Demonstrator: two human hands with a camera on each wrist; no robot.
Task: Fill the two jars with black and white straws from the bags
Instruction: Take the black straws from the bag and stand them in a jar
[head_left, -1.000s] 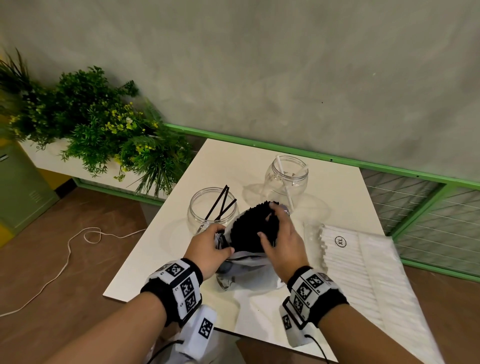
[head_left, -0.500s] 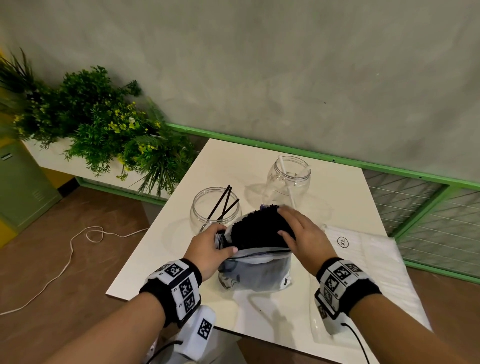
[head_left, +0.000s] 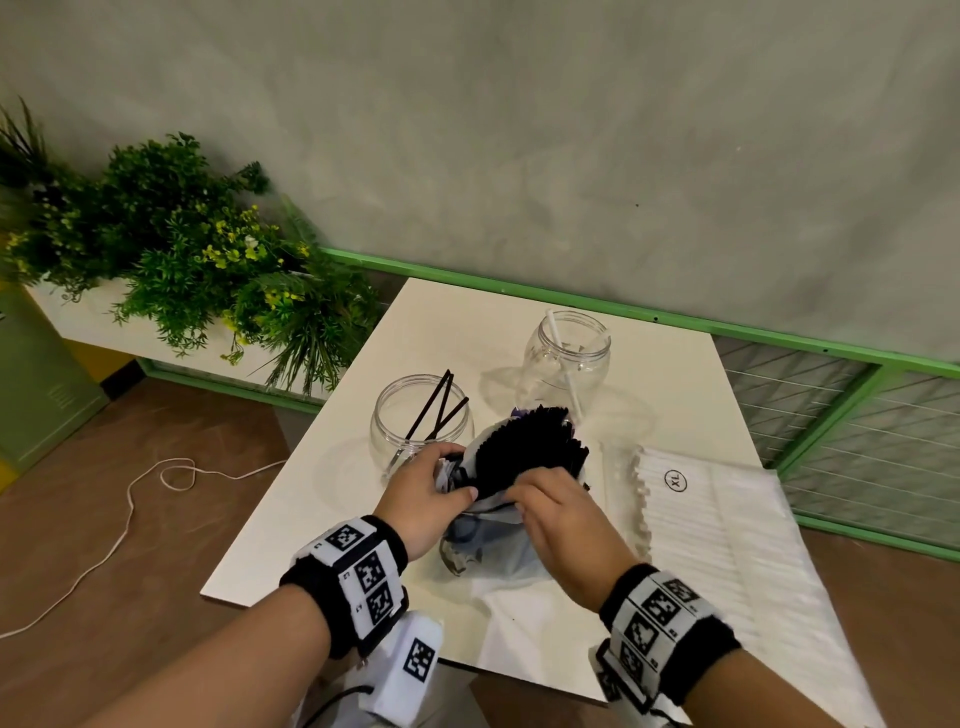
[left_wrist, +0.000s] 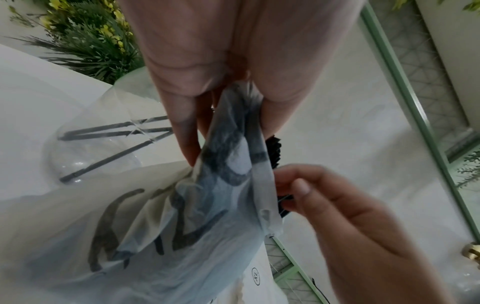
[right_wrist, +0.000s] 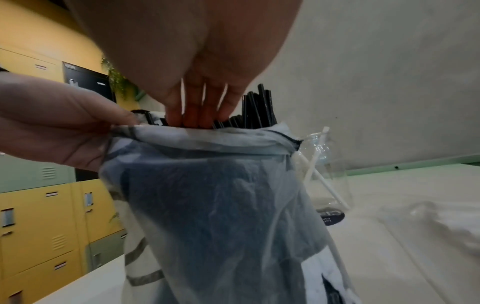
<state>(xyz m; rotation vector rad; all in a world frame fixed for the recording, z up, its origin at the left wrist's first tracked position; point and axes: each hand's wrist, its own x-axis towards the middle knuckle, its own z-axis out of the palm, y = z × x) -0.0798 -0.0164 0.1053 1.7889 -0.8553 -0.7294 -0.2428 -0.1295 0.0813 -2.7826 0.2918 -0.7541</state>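
Note:
A translucent bag of black straws stands upright at the table's middle. My left hand grips the bag's left rim, thumb and fingers curled on the plastic. My right hand sits at the near rim, its fingertips down among the straw tops, pinching a few black straws. Behind on the left, a clear jar holds three black straws. Farther right, a second clear jar holds one white straw. The bag of white straws lies flat at right.
The white table ends close on the left and near sides. A planter of green foliage stands left of it, a green rail and wire mesh behind and to the right. A white cable lies on the floor.
My right hand came off the far top of the black straws and moved back to the bag's near rim. My left hand kept its grip on the bag's rim.

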